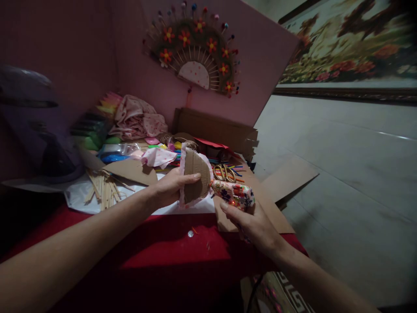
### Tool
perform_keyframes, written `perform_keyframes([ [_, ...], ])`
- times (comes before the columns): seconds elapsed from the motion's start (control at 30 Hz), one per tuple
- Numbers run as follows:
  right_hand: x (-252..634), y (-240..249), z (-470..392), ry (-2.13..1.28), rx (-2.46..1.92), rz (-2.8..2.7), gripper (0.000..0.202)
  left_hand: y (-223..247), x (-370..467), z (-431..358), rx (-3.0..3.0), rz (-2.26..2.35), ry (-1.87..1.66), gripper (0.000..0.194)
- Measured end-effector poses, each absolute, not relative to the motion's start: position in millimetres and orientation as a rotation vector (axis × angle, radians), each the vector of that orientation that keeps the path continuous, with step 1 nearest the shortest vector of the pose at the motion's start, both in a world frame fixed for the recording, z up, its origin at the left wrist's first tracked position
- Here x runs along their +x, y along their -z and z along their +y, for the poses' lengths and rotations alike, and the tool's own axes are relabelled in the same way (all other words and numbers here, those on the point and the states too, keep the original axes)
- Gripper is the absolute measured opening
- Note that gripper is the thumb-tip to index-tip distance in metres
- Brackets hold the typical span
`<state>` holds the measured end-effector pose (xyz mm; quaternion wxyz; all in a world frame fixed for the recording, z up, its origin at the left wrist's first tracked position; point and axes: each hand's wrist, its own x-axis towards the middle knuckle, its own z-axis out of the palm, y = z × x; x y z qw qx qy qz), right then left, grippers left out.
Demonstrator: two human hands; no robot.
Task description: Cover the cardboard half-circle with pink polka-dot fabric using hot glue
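Observation:
Between the thumb and fingers of my left hand (172,187) is a half-round cardboard piece (197,171), held upright. Pink-white fabric edges its rim, and the bare brown side faces me. My right hand (254,221) grips a flower-patterned glue gun (233,194) with a small red light glowing on its side. The gun's nozzle points left and sits at the cardboard's right edge; whether it touches cannot be made out. Gold-handled scissors (224,173) lie just behind the gun.
Wooden sticks (104,189) and another cardboard half-round (130,170) lie left on white sheeting. Behind are crumpled pink fabric (138,117), coloured pipe cleaners (239,171) and a cardboard box (211,124). A decorated fan (195,50) hangs above. Red cloth (156,243) covers the front; a cord (256,289) hangs down.

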<state>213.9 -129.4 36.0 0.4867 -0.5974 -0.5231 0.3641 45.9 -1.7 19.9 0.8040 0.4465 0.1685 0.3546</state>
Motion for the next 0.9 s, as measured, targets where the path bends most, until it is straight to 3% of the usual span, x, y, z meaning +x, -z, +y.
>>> perform_keyframes([
  [0.9,215.9,-33.7,-133.4,-0.879,-1.497,-1.287,0.028,-19.2,46.5,-4.2,0.971,0.341,-0.717,0.022],
])
